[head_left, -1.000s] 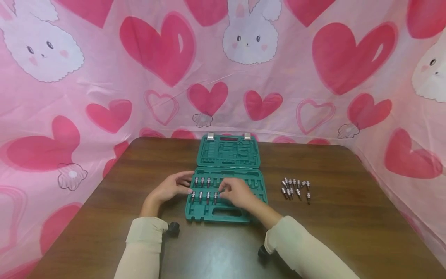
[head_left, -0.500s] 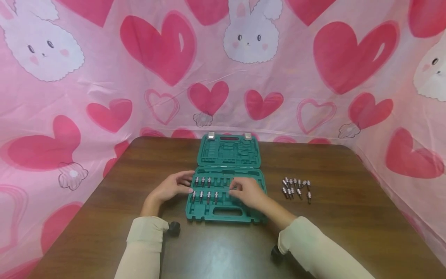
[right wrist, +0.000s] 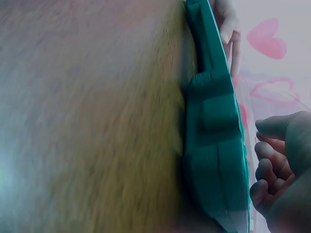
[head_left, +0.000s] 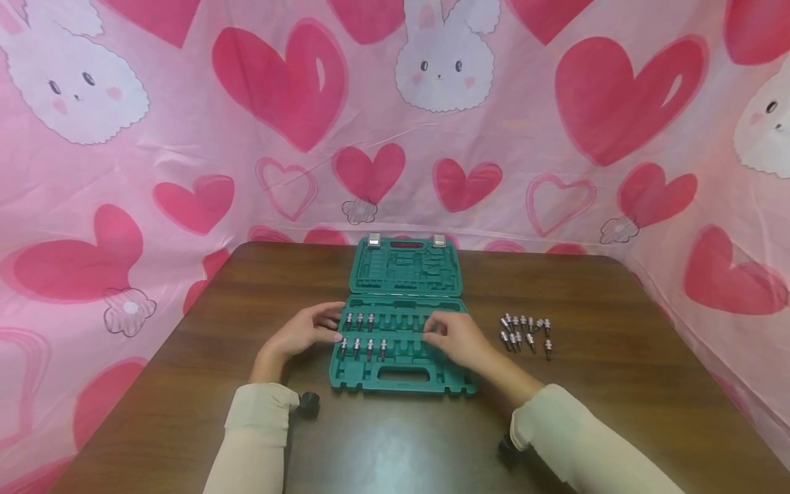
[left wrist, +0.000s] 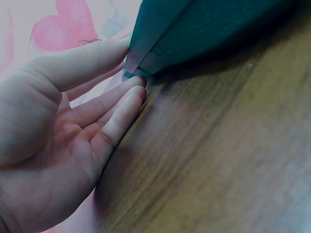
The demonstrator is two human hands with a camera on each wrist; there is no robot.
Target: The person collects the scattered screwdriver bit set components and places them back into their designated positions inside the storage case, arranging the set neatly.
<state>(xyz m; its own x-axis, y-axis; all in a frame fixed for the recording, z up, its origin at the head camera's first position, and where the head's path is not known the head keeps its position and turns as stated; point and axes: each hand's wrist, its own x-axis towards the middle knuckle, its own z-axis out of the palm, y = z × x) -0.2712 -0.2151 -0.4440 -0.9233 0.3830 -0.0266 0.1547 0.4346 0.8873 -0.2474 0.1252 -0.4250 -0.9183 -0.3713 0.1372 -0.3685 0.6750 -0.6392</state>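
A green plastic socket case [head_left: 352, 375] lies opened on the table. Silver-headed bit sockets with dark tips stand in its near half: a back row of three [head_left: 360, 321] and a front row of several [head_left: 370, 348], both at the left. My left hand [head_left: 302, 333] rests at the case's left edge. In the left wrist view its thumb [left wrist: 87, 63] and extended fingertips touch the case's side. My right hand [head_left: 459, 337] is over the right part of the case. In the right wrist view its fingers [right wrist: 265, 170] are loosely bent with nothing visible between them.
Several loose bit sockets [head_left: 529, 341] lie on the brown wooden table [head_left: 592, 384], to the right of the case. The case lid [head_left: 405, 266], with moulded recesses and two metal latches, lies back. A pink heart-and-rabbit cloth [head_left: 524, 130] hangs behind the table.
My right hand has moved to the right, away from the rightmost bit socket in the front row, uncovering slots in the case. My left hand stays at the case's left edge.
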